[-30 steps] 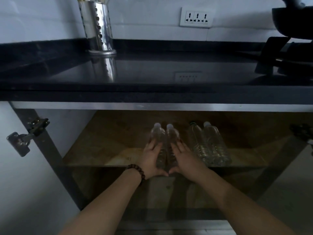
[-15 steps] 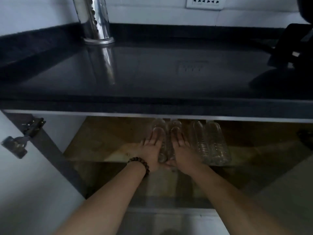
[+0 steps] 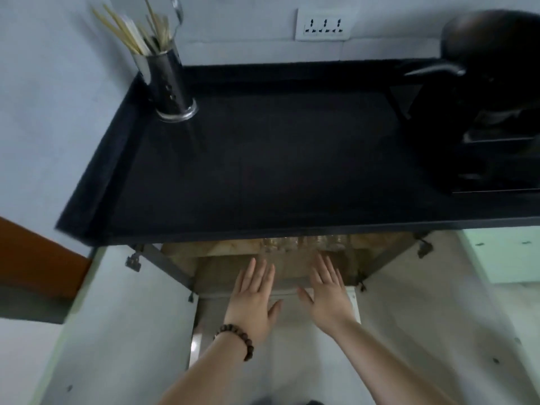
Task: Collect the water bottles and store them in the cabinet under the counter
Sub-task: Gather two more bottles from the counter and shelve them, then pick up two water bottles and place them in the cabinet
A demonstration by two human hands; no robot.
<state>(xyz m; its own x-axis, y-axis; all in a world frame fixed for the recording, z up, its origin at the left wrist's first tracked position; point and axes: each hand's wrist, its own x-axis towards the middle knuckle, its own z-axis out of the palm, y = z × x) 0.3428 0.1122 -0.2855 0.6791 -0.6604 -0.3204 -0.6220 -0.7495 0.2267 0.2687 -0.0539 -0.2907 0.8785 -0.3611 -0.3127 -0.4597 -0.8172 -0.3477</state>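
Observation:
Several clear water bottles (image 3: 304, 244) lie side by side on the wooden shelf (image 3: 230, 249) inside the open cabinet under the black counter (image 3: 263, 159); only their near ends show below the counter's front edge. My left hand (image 3: 254, 299), with a bead bracelet on its wrist, hovers in front of the cabinet with straight, spread fingers and holds nothing. My right hand (image 3: 327, 296) is beside it, also flat and empty. Both hands are apart from the bottles.
A steel utensil holder (image 3: 169, 83) with chopsticks stands at the counter's back left. A dark pan (image 3: 491, 62) sits on a stove at the right. White cabinet doors (image 3: 125, 331) stand open on both sides of the hands. A wall socket (image 3: 323, 26) is behind.
Both hands let go of the two middle bottles and drew back out of the cabinet. The view rose, so the counter now hides most of the bottles.

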